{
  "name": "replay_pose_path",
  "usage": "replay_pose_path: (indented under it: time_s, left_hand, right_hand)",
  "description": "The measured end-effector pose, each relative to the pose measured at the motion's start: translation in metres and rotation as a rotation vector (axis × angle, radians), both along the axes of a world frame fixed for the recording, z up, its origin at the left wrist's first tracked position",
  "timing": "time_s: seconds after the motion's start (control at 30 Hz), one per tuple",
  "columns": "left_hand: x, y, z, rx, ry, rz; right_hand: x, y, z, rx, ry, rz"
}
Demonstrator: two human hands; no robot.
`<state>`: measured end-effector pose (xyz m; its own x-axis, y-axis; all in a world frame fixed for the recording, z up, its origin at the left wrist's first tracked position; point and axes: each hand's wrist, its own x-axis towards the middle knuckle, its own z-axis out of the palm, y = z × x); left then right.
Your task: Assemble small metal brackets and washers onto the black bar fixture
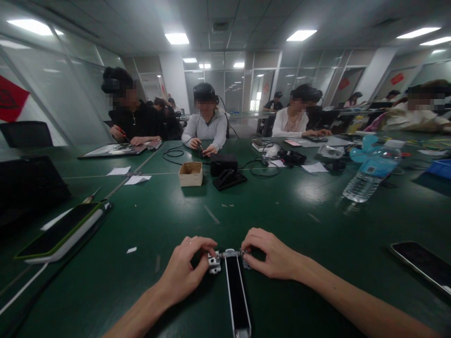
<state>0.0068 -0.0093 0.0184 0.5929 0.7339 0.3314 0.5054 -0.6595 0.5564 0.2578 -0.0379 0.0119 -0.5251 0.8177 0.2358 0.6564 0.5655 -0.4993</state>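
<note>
A long narrow bar [237, 295] with a black face and silver edges lies on the green table, pointing away from me. Across its far end runs a short silver crosspiece [231, 254]. At the left of that end, my left hand [186, 263] pinches a silver metal bracket [214, 264] with holes between thumb and fingers. My right hand [269, 256] is closed in a pinch at the crosspiece's right end. A small grey part shows under those fingertips, mostly hidden by them.
A small open box [190, 174] and a black device [224, 165] stand ahead. To the right are a water bottle [373, 171] and a phone [423, 267]. Another phone-like device [59, 230] lies left. Several people sit across the table [176, 211].
</note>
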Motion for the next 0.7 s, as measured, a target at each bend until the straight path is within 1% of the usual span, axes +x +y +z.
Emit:
replay_pose_path:
  time_s: [0.1,0.2,0.33,0.4,0.5,0.57,0.63,0.67,0.7]
  left_hand:
    - [0.001,0.0,0.001,0.013,0.01,0.008]
    - [0.001,-0.002,0.003,0.011,0.015,-0.025]
    - [0.0,-0.003,0.007,0.055,-0.07,-0.023]
    - [-0.002,-0.002,0.007,0.096,-0.09,-0.017]
    - [-0.004,0.0,0.003,0.13,-0.067,-0.014]
    - [-0.005,0.001,0.001,0.136,-0.049,-0.014]
    - [-0.006,0.002,-0.001,0.137,-0.035,-0.005]
    - [-0.006,0.003,-0.001,0.137,-0.03,0.002]
    - [-0.007,0.003,-0.002,0.136,-0.027,0.009]
  right_hand:
    - [0.0,0.0,-0.001,0.004,-0.001,-0.001]
    - [0.0,0.0,-0.001,0.011,-0.006,-0.002]
    - [0.0,0.0,-0.002,0.015,-0.003,0.0]
    - [0.0,0.001,0.0,0.027,0.002,-0.021]
    - [-0.005,0.0,0.009,0.027,0.028,-0.124]
    - [-0.015,-0.006,0.02,-0.045,0.022,-0.232]
    - [-0.03,-0.017,0.029,-0.158,-0.047,-0.319]
    - [-0.039,-0.024,0.032,-0.205,-0.107,-0.333]
    - [-0.049,-0.031,0.033,-0.219,-0.167,-0.337]
